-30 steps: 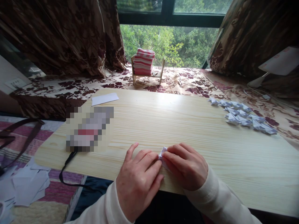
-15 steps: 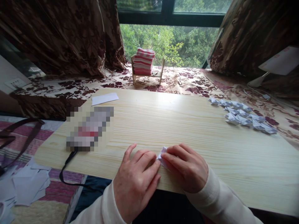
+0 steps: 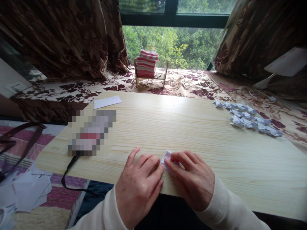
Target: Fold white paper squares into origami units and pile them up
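A small folded piece of paper lies on the wooden table near its front edge, partly hidden under my fingers. My left hand grips its left corner between thumb and index finger, the little finger raised. My right hand holds the paper from the right, its thumb pressed on the surface and the other fingers curled over. At the table's right end sit several folded paper pieces in rows. A flat white paper strip lies at the far left of the table.
A blurred-out object with a black cable lies on the table's left part. Loose white papers are spread on the bed at left. Beyond the table stand a small wooden rack with striped folded cloths and a lamp.
My right hand has shifted slightly, its thumb sliding down over the paper and the wrist lowering a little. My left hand stays almost still. The view has moved very slightly.
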A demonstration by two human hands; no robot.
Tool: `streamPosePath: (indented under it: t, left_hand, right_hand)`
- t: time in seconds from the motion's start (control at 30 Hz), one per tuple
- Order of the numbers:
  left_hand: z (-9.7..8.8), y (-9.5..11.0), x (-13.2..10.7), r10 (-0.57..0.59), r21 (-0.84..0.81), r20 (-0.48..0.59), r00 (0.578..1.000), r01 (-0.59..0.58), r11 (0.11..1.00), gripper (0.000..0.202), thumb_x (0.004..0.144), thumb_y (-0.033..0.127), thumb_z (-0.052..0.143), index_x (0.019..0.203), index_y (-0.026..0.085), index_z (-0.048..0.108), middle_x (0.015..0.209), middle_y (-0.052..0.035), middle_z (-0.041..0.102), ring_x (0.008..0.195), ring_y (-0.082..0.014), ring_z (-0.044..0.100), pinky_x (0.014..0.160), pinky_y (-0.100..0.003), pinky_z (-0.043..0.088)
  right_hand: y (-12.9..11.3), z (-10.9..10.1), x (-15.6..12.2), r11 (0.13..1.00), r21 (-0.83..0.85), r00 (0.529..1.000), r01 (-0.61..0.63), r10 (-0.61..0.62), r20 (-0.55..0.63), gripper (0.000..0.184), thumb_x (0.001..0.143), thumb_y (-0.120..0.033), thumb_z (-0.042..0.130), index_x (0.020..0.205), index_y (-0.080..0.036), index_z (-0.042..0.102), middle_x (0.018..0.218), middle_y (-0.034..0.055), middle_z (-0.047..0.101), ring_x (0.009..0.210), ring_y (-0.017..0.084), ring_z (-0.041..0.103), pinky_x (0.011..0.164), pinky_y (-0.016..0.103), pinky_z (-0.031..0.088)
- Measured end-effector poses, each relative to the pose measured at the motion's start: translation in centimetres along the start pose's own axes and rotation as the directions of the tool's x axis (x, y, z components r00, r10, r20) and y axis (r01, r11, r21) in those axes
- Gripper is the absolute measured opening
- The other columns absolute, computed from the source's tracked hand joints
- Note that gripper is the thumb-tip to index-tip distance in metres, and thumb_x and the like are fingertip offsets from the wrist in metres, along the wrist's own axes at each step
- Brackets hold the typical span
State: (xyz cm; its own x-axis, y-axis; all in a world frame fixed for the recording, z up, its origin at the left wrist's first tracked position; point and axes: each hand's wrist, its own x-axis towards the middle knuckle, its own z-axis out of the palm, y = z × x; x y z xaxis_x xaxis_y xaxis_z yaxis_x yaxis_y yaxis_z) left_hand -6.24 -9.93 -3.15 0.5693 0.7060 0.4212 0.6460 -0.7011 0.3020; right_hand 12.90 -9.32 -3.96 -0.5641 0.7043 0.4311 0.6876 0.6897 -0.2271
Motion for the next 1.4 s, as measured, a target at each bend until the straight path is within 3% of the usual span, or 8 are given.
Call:
streamPosePath:
  t: [0.67,0.8,0.9,1.03,1.4]
  left_hand:
    - [0.0,0.1,0.4,0.019,0.050,-0.023,1.000,-0.017,0.999,0.027,0.087,0.017,0.045,0.109,0.018,0.060,0.101,-0.0047,0.064,0.098,-0.0188,0.055,0.106,-0.049,0.019]
    - [0.1,0.6,0.7,0.012,0.109,-0.037,0.999,-0.008,0.994,0.024,0.086,0.015,0.047,0.105,0.017,0.062,0.099,-0.0042,0.065,0.095,-0.0183,0.056,0.106,-0.048,0.020]
    - [0.1,0.7,0.7,0.003,0.104,-0.029,1.000,0.000,0.995,0.023,0.087,0.016,0.047,0.103,0.016,0.062,0.098,-0.0042,0.065,0.095,-0.0186,0.056,0.105,-0.048,0.021]
    - [0.2,0.6,0.6,0.009,0.100,-0.028,1.000,-0.007,0.995,0.022,0.086,0.016,0.047,0.102,0.016,0.062,0.098,-0.0049,0.065,0.096,-0.0194,0.056,0.105,-0.049,0.022]
    - [0.4,0.7,0.5,0.012,0.102,-0.072,0.997,-0.004,0.995,0.022,0.085,0.014,0.048,0.100,0.016,0.063,0.099,-0.0052,0.066,0.097,-0.0190,0.056,0.104,-0.046,0.025]
  right_hand:
    - [0.2,0.9,-0.1,1.000,-0.006,0.999,0.006,-0.006,-0.049,0.033,0.074,-0.014,0.045,0.104,-0.013,0.059,0.094,0.0120,0.059,0.080,0.023,0.048,0.066,0.037,0.041]
    - [1.0,0.3,0.2,0.993,0.120,0.998,-0.008,0.015,-0.055,0.032,0.075,-0.011,0.040,0.098,-0.016,0.061,0.088,0.0106,0.058,0.076,0.021,0.049,0.063,0.035,0.044]
    - [2.4,-0.7,-0.1,0.980,0.201,0.997,-0.002,0.017,-0.073,0.043,0.071,-0.006,0.039,0.108,-0.015,0.058,0.092,0.0112,0.056,0.079,0.020,0.051,0.066,0.034,0.047]
    - [3.5,-1.4,-1.2,0.992,0.122,0.999,-0.034,0.039,-0.035,0.048,0.069,-0.003,0.038,0.110,-0.017,0.058,0.092,0.0099,0.057,0.080,0.020,0.053,0.065,0.032,0.049]
    - [2.4,-1.2,-1.2,0.995,0.016,0.994,-0.101,0.101,-0.040,0.035,0.080,-0.008,0.038,0.105,-0.015,0.062,0.089,0.0108,0.060,0.078,0.020,0.053,0.065,0.034,0.048]
